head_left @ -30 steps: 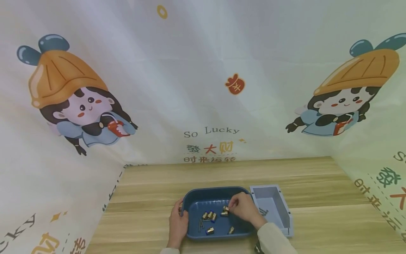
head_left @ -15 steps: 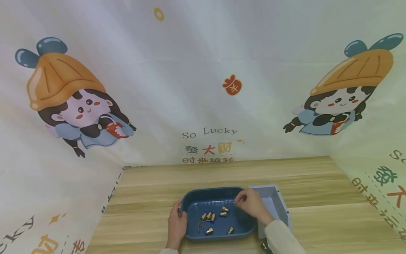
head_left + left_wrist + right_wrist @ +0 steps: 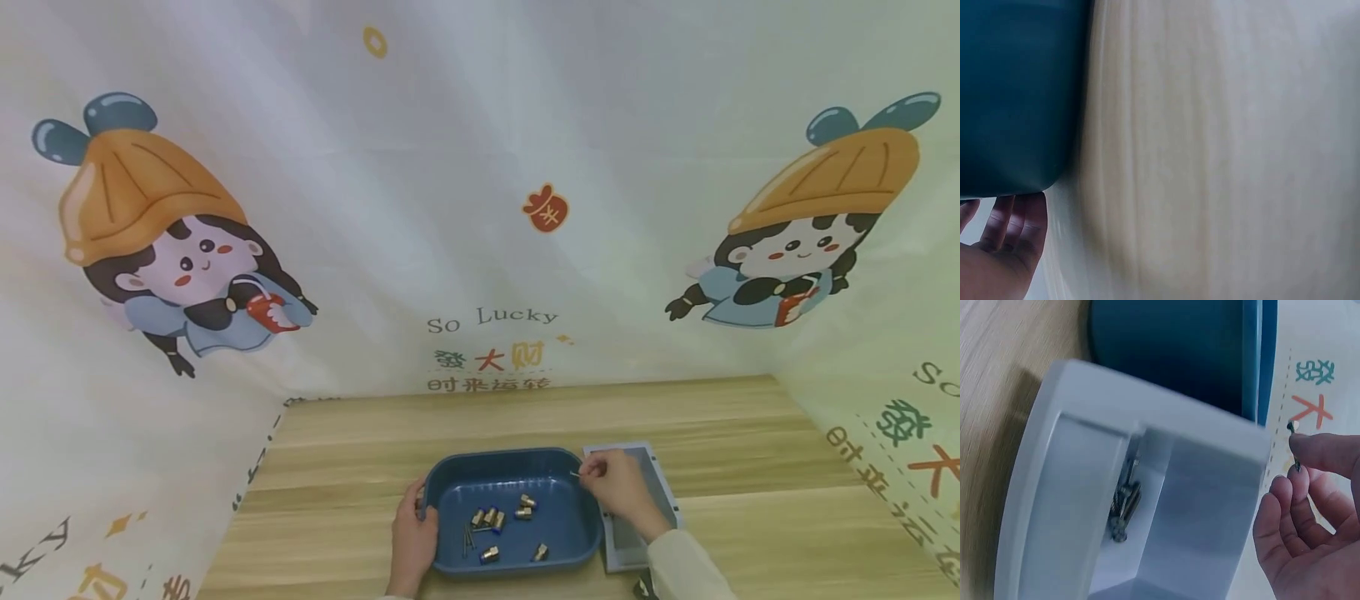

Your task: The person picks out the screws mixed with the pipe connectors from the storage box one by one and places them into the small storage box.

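Observation:
On the wooden table stands a dark blue tub (image 3: pixel 517 540). My left hand (image 3: pixel 412 537) grips its left rim; in the left wrist view the fingers (image 3: pixel 1034 225) lie against the tub's outer wall. Thumb and fingertips of my right hand (image 3: pixel 618 487) pinch a small screw (image 3: pixel 1291 427), above the gap between the tub and a light grey box (image 3: pixel 1160 412). Inside the tub lie several brass fittings (image 3: pixel 490 555) with blue ends, plus a few thin screws (image 3: pixel 467 542). More screws (image 3: pixel 1124 506) are piled in the grey box.
The grey box stands close against the tub's right side. A dark object (image 3: pixel 643 586) shows beneath the right sleeve (image 3: pixel 686 567). Printed cloth walls (image 3: pixel 480 250) enclose the wooden table (image 3: pixel 360 450) at the back and both sides.
My right hand has lifted from the fittings inside the tub and moved right, past the tub's edge toward the grey box, with the screw pinched. My left hand stays on the rim.

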